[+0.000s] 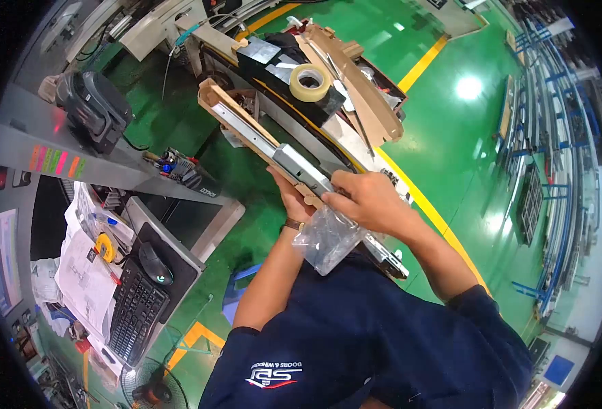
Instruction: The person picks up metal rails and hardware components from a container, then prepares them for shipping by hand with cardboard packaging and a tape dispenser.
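My left hand (292,199), with a watch on its wrist, holds a long narrow cardboard box (236,136) from below; its fingertips are partly hidden. A silvery metal fitting (301,165) with a thicker grey block lies along the open box. My right hand (377,202) is closed, thumb and forefinger pinching at the near end of the grey block. A clear plastic bag (331,238) hangs just under the right thumb. Beyond it, toward my body, a metal end piece (384,258) shows; whether it joins the fitting is hidden by the hand.
A roll of clear tape (308,82) sits on the bench ahead, beside opened cardboard (355,88). On my left are a keyboard (137,310), a mouse (155,264), paper drawings (86,279) and a fan (154,392). Racks of long profiles (553,150) stand at right.
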### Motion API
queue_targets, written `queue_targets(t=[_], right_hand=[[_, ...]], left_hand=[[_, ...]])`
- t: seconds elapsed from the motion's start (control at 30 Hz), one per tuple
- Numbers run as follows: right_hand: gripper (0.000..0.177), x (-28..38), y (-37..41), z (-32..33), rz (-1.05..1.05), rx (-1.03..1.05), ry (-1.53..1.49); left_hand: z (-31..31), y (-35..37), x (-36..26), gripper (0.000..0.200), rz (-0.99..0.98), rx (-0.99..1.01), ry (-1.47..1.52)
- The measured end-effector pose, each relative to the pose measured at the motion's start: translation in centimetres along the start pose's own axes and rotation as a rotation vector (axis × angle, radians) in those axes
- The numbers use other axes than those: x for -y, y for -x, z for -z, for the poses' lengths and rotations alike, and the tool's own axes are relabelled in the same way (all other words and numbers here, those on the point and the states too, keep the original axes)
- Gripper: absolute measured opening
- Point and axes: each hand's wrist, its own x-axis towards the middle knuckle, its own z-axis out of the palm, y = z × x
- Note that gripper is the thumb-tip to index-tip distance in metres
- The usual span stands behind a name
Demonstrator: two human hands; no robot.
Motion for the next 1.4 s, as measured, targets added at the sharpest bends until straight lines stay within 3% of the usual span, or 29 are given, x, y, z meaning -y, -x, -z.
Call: queue_targets(t=[0.1, 0.23, 0.4, 0.5, 0.87, 0.97, 1.07, 1.2, 1.4], right_hand=[[0.031, 1.1, -0.5, -1.4, -0.026, -0.015, 0.099], [0.033, 1.3, -1.8, -2.1, -0.014, -0.046, 0.145], [0.033, 0.4, -2.7, -2.7, 0.008, -0.069, 0.191], [0.033, 0.5, -2.9, -2.8, 0.004, -0.083, 0.208], [0.036, 0.5, -4.0, -3.5, -0.004, -0.018, 0.308], [0.039, 0.1, -4.1, -3.3, 0.016, -0.052, 0.235], [0.042, -1.0, -4.7, -1.5, -0.028, 0.017, -0.026], [0.039, -1.8, -4.7, -0.1, -0.193, 0.249, -0.361], [0.037, -3.7, -4.0, -1.7, -0.199, 0.420, -0.335]], left_hand=[[0.5, -0.1, 0.4, 0.080, -0.122, -0.066, -0.128], [-0.8, 0.3, 0.7, 0.084, -0.029, -0.066, -0.027], [-0.4, 1.0, 1.1, 0.084, 0.278, 0.215, 0.103], [0.2, 1.8, 1.4, 0.084, 0.365, 0.266, 0.131], [0.4, 1.7, 1.6, 0.084, 0.386, 0.269, 0.144], [0.2, 1.2, 1.8, 0.084, 0.371, 0.266, 0.145], [0.0, 0.4, 1.6, 0.084, 0.349, 0.272, 0.148], [0.1, 0.0, 1.7, 0.084, 0.360, 0.288, 0.153], [0.3, 0.8, 2.7, 0.084, 0.431, 0.306, 0.164]])
